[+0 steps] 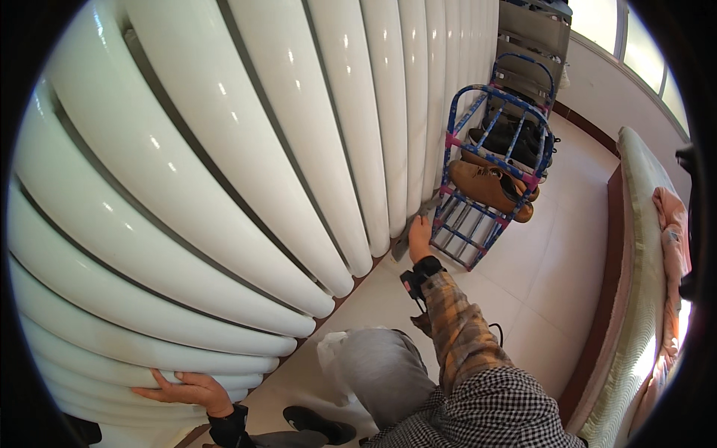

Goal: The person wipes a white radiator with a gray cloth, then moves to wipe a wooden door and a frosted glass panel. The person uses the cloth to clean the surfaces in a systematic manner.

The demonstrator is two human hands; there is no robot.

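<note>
A white radiator (299, 149) of tall, glossy round tubes fills the left and middle of the view. My left hand (183, 390) rests against its lower tubes at the bottom left, fingers apart and holding nothing. Low at the radiator's far end, my right hand (420, 235) is closed on a grey cloth (401, 248), which shows on both sides of the fingers. Part of this cloth is hidden under the hand. Right beside that hand stands a blue patterned shoe rack (478, 254) with pink joints.
Brown shoes (482, 185) and black shoes (500, 142) sit on the rack. A taller grey shelf (530, 33) stands behind it. Along the right runs a bed (631, 299) with pink bedding (672, 254). Pale floor tiles (553, 276) lie between bed and radiator. My bent knee (381, 362) is below.
</note>
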